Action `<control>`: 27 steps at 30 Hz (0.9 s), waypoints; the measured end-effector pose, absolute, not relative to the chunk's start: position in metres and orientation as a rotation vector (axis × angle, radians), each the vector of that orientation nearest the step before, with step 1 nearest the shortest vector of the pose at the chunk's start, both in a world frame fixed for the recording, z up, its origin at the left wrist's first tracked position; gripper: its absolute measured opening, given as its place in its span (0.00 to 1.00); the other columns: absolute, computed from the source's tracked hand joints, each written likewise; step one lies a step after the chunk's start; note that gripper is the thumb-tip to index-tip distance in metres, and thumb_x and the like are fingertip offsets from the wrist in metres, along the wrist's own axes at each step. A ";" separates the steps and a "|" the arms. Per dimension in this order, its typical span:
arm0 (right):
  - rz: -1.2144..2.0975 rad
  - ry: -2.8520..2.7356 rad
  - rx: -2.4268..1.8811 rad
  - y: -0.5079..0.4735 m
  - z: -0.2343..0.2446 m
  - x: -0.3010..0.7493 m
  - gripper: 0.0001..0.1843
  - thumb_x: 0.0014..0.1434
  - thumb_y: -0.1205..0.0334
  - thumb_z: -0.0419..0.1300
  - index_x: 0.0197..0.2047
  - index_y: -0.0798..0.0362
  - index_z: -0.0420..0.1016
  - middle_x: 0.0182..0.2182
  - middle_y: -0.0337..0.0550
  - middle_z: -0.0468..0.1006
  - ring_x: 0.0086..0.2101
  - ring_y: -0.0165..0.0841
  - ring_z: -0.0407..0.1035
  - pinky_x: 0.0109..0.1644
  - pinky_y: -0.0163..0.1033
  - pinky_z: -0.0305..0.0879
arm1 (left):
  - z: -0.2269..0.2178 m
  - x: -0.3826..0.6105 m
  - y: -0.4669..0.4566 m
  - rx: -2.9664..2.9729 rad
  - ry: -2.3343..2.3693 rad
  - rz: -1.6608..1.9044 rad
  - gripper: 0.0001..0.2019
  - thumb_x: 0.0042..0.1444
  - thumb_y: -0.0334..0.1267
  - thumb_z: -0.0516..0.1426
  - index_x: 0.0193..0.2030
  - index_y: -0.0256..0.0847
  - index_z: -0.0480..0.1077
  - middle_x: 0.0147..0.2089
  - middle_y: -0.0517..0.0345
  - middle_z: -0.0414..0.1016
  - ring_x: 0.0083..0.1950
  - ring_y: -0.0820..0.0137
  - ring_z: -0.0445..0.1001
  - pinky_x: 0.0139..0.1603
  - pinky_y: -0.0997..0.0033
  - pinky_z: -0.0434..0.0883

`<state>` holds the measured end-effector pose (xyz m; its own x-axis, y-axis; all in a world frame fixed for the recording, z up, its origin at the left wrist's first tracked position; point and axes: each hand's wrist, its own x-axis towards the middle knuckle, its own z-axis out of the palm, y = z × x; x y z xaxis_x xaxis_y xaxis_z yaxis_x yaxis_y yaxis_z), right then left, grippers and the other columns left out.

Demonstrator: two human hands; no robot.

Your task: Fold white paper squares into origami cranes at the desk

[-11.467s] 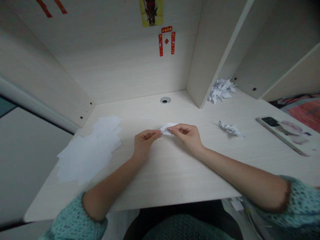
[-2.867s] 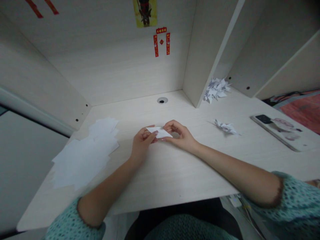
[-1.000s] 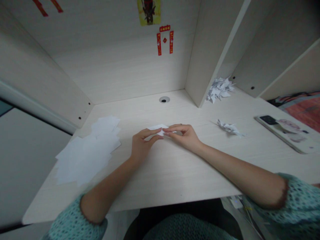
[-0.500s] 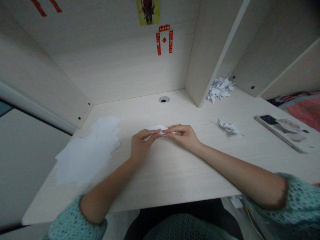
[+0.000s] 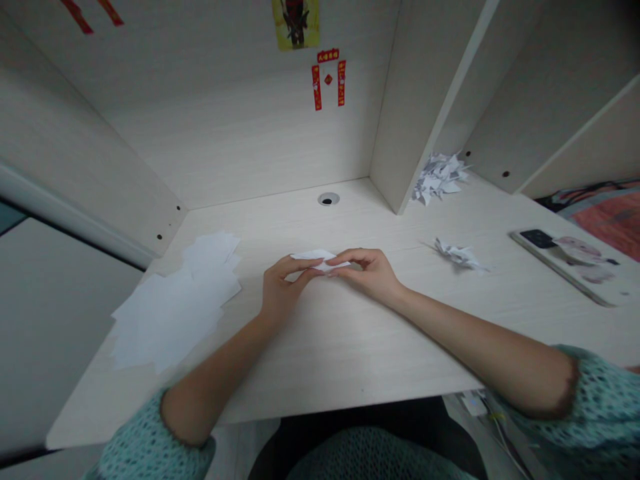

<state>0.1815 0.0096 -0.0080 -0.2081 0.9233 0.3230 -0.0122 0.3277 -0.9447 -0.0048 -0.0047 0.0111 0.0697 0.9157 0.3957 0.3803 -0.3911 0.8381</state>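
Observation:
A small piece of folded white paper [image 5: 321, 256] is held between both hands, just above or on the middle of the desk. My left hand [image 5: 286, 280] pinches its left side between thumb and fingers. From the right, my right hand [image 5: 369, 272] grips the paper's other side with thumb and forefinger. The fingers cover much of the paper, so its exact folds cannot be made out. To the left lies a spread of loose white paper sheets [image 5: 170, 310]. Several folded paper pieces [image 5: 457, 255] lie in a small cluster right of my right hand.
A heap of folded white paper [image 5: 440, 177] sits behind the upright divider [image 5: 425, 120]. A phone [image 5: 570, 263] lies on the desk [image 5: 320, 363] at the right. Near the back panel is a round cable hole [image 5: 329, 199]. Reddish fabric [image 5: 613, 217] lies at the far right.
My fingertips have drawn slightly apart along the paper, and a little more of its middle shows. Both forearms stay in nearly the same place.

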 end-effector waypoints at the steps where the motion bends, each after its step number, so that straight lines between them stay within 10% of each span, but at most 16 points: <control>1: 1.087 -1.519 -0.865 0.010 -0.008 0.182 0.09 0.46 0.57 0.69 0.33 0.47 0.82 0.33 0.41 0.83 0.36 0.36 0.76 0.45 0.41 0.70 | 0.011 -0.005 -0.005 1.832 1.283 1.298 0.05 0.49 0.38 0.63 0.34 0.50 0.79 0.33 0.58 0.80 0.35 0.67 0.74 0.45 0.64 0.67; 27: 1.216 -1.285 -0.983 0.014 -0.010 0.180 0.09 0.41 0.57 0.71 0.27 0.50 0.82 0.29 0.42 0.83 0.30 0.33 0.75 0.40 0.40 0.70 | 0.011 -0.002 -0.005 1.738 1.307 1.350 0.05 0.48 0.41 0.64 0.31 0.46 0.80 0.32 0.58 0.80 0.35 0.69 0.75 0.40 0.68 0.69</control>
<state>0.1802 0.0137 -0.0103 -0.0988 0.9835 0.1514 -0.0968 0.1420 -0.9851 -0.0022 -0.0054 0.0114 0.0108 0.9263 0.3767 0.3464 -0.3568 0.8676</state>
